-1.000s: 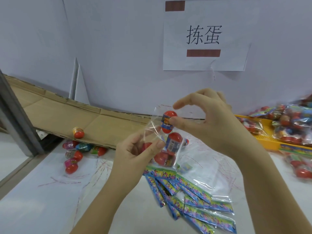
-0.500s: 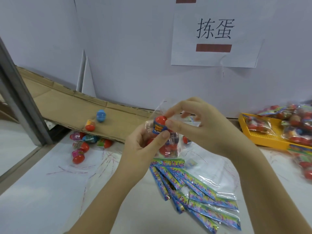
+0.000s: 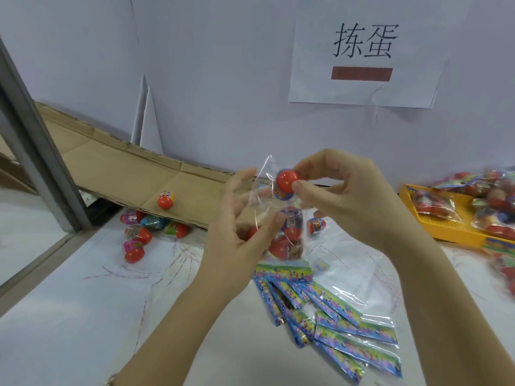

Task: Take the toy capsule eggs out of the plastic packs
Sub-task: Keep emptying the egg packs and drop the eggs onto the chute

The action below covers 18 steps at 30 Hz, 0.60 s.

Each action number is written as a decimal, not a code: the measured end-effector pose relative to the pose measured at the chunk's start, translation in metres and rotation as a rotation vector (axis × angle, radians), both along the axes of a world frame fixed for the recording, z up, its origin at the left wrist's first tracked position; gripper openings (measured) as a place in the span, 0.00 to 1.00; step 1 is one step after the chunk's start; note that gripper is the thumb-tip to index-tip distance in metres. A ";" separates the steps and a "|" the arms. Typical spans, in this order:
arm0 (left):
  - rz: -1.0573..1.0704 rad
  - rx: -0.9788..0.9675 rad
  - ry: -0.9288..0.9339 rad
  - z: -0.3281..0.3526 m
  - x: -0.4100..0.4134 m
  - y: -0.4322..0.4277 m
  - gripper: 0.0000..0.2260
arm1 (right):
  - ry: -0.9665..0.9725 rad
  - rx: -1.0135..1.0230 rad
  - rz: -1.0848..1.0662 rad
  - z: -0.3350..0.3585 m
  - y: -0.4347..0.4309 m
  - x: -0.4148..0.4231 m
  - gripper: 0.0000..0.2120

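The right hand [image 3: 348, 201] pinches a red-capped egg [image 3: 288, 180] between thumb and forefinger at the open mouth of the clear pack [image 3: 261, 200]. The thumb masks part of the egg's label half. The left hand [image 3: 239, 240] grips the pack lower down, thumb pressed on the film, and covers some of the other eggs [image 3: 289, 235] inside, so their number is unclear. Emptied packs [image 3: 342, 327] fan across the table [image 3: 69, 316]. At right, the yellow tray [image 3: 451, 222] of full packs is blurred and cut off by the frame edge.

We found open tabletop [image 3: 69, 316] at our lower left. Loose eggs [image 3: 139, 234] and the cardboard ramp [image 3: 111, 168] blocked the far left, flattened packs [image 3: 334, 324] littered the middle, and the yellow tray [image 3: 446, 227] crowded the right.
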State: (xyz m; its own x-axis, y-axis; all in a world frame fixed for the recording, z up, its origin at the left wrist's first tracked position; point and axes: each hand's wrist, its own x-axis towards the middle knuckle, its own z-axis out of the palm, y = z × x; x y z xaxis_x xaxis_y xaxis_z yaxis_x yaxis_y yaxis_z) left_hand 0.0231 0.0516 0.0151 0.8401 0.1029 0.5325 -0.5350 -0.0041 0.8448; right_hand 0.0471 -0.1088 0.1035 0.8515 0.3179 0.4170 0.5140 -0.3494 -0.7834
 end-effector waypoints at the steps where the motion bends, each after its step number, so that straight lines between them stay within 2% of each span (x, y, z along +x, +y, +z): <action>1: 0.030 0.069 -0.048 -0.001 -0.001 0.001 0.25 | 0.012 0.019 0.001 -0.001 0.001 0.001 0.09; 4: 0.157 0.382 -0.218 -0.001 -0.004 0.002 0.20 | 0.014 0.117 -0.011 -0.006 0.002 0.004 0.05; 6: 0.218 0.487 -0.255 -0.002 -0.003 0.002 0.15 | 0.012 0.154 -0.016 -0.008 0.000 0.008 0.03; 10: 0.306 0.463 -0.211 0.000 -0.002 0.003 0.10 | 0.048 0.160 0.009 -0.010 -0.005 0.012 0.03; 13: 0.292 0.457 -0.207 0.000 -0.002 0.005 0.05 | 0.062 0.181 0.007 -0.010 -0.004 0.013 0.03; 18: 0.214 0.384 -0.222 0.002 -0.002 0.002 0.06 | 0.028 0.086 -0.052 -0.007 -0.003 0.009 0.06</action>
State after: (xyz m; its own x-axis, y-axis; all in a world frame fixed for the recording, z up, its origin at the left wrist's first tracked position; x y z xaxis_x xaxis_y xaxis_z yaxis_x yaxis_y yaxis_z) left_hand 0.0207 0.0532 0.0173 0.6832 0.0221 0.7299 -0.6553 -0.4225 0.6261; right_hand 0.0559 -0.1114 0.0961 0.8778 0.2369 0.4164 0.4742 -0.3056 -0.8257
